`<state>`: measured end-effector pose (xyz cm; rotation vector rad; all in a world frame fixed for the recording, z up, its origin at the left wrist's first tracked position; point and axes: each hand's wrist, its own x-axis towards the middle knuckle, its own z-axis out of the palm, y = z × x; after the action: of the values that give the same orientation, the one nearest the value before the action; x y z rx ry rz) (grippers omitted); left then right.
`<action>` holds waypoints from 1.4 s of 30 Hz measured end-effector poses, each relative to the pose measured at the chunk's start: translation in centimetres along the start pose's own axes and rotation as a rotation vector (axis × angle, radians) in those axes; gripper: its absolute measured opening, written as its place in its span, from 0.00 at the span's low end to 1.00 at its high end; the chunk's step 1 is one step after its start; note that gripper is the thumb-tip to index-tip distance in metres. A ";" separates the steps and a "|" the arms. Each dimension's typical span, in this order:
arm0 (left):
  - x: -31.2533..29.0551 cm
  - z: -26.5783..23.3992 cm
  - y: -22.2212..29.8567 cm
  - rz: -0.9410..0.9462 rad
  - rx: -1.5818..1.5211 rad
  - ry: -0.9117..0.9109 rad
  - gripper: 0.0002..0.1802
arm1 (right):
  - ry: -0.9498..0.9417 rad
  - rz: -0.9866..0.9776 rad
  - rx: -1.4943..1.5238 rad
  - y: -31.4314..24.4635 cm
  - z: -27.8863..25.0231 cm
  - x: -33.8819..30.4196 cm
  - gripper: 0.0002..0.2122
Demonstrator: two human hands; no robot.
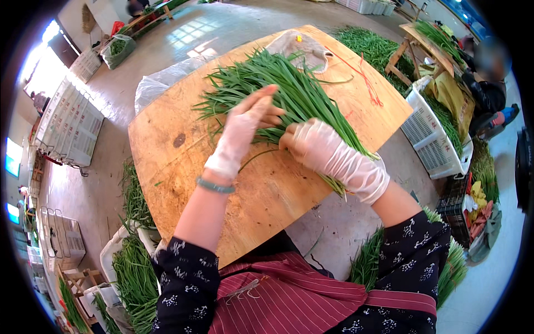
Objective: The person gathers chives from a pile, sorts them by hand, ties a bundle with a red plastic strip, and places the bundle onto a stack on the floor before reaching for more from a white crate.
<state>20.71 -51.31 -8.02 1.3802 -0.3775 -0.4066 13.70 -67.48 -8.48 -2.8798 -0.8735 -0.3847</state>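
A thick pile of long green leaves, like garlic chives (283,80), lies slantwise on the wooden table (183,167), with its pale stalk ends toward me at the right. My left hand (247,125), in a thin clear glove, is over the near left side of the pile, its fingers apart and nothing seen in them. In a matching glove, my right hand (325,147) crosses the stalks near their cut ends with its fingers bent together. A single loose chive stalk (257,158) runs from those fingertips toward my left wrist.
A grey cloth (300,49) and red ties (371,92) lie at the table's far side. White crates (434,136) with greens stand to the right, near a seated person. More crates (71,122) and heaps of greens (133,278) are at the left.
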 end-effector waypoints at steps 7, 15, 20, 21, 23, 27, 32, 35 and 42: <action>-4.3 4.6 -7.8 0.150 -0.132 0.227 0.09 | 0.142 0.032 0.153 1.8 -0.7 -1.1 0.03; -2.9 6.6 -9.7 0.241 0.023 0.406 0.07 | 0.191 0.146 0.064 2.0 -0.7 -1.4 0.03; -2.7 7.1 -8.9 0.252 0.034 0.398 0.04 | 0.240 0.128 0.180 3.1 -1.7 -1.5 0.03; -2.8 6.9 -8.9 0.198 -0.023 0.391 0.04 | 0.302 0.106 0.263 4.0 -1.6 -1.3 0.04; -2.5 7.3 -9.1 0.196 -0.034 0.316 0.04 | 0.352 0.331 0.513 8.0 -3.1 -3.2 0.08; -3.0 6.2 -8.6 0.172 -0.032 0.404 0.04 | 0.036 0.657 0.328 15.9 -1.0 -4.7 0.11; -2.8 7.4 -8.2 0.134 -0.085 0.331 0.03 | 0.122 0.361 -0.218 20.4 7.2 -10.3 0.11; -3.1 6.4 -8.2 0.106 -0.070 0.360 0.04 | -0.186 0.585 -0.014 18.7 5.1 -8.4 0.10; -3.0 6.3 -8.3 0.084 -0.111 0.401 0.03 | -0.119 0.730 -0.081 17.4 6.0 -8.2 0.10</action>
<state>14.59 -56.48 -15.37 1.2958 -0.0807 -0.0751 18.11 -85.21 -17.02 -3.0466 0.2201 -0.1676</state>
